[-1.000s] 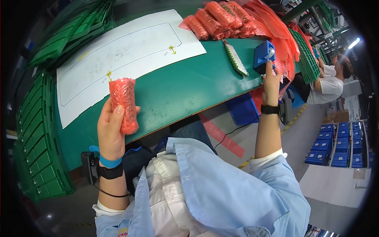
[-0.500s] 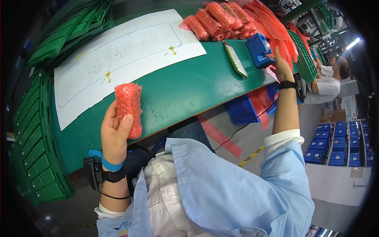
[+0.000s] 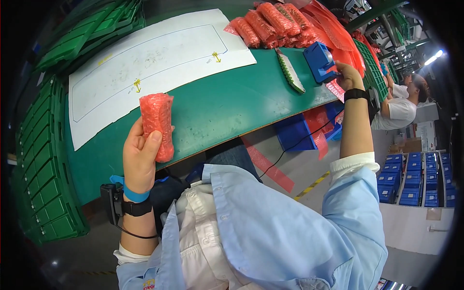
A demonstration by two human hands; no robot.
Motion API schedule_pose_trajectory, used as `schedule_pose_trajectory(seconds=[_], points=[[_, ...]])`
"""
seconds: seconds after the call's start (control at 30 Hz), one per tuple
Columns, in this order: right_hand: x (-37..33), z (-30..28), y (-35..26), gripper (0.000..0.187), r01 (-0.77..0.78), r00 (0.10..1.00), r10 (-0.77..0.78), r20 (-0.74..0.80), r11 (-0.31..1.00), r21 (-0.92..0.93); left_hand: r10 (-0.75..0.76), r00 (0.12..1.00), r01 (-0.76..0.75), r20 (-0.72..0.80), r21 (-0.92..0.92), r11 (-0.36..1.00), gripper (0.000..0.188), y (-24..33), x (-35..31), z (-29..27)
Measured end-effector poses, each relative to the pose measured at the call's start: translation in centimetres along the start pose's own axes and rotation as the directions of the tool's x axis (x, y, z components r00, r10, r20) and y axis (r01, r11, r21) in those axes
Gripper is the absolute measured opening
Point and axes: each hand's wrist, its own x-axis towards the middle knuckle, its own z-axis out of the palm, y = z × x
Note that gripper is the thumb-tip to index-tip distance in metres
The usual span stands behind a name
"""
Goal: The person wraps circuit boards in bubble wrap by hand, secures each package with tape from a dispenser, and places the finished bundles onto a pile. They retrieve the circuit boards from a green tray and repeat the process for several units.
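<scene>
A roll-shaped bundle in red bubble wrap stands upright in my left hand, its thumb across the front and its fingers behind. It is above the front edge of the green table. On the right, my right hand is at the front end of a blue tape dispenser, with fingers curled together; whatever they pinch is too small to make out. Left of the dispenser lies a narrow white strip with a green ridged edge.
Several red wrapped bundles are piled at the back, beside loose red bubble wrap sheets. A white marked sheet covers the table's left part. Green crates stand at left. A blue bin sits below the table. Another person is at far right.
My right hand has shifted slightly down and to the right, from the dispenser's side to its front end, and its fingers have curled in. The wrapped bundle in my left hand has risen slightly.
</scene>
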Motion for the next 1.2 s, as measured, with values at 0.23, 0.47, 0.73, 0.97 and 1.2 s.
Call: schedule_pose_trajectory(seconds=[0.23, 0.47, 0.73, 0.97, 1.2], points=[[-7.3, 1.3, -1.6, 0.013, 0.013, 0.997, 0.017, -0.077, 0.927, 0.374, 0.019, 1.000, -0.019, 0.008, 0.013, 1.000, 0.058, -0.2, -0.1, 0.1], [-9.0, 0.4, 4.1, 0.013, 0.116, 0.992, -0.122, 0.018, 0.974, 0.195, 0.035, 0.999, -0.036, 0.020, 0.035, 0.999, 0.059, -0.5, -0.2, -0.1], [-8.3, 3.0, 8.9, 0.018, 0.151, 0.987, -0.138, -0.084, 0.973, 0.176, 0.024, 0.999, -0.026, 0.033, 0.053, 0.998, 0.058, -0.4, -0.1, -0.1], [-18.9, 5.1, 9.0, 0.014, 0.480, 0.846, -0.499, 0.187, 0.866, 0.139, -0.023, 1.000, 0.023, -0.004, 0.047, 0.999, 0.054, 0.0, 0.0, 0.3], [-28.8, 10.1, 3.0, 0.004, 0.961, 0.143, -0.564, 0.813, 0.276, 0.023, -0.036, 0.997, 0.037, -0.068, 0.018, 0.999, 0.051, 0.3, 0.2, 1.1]])
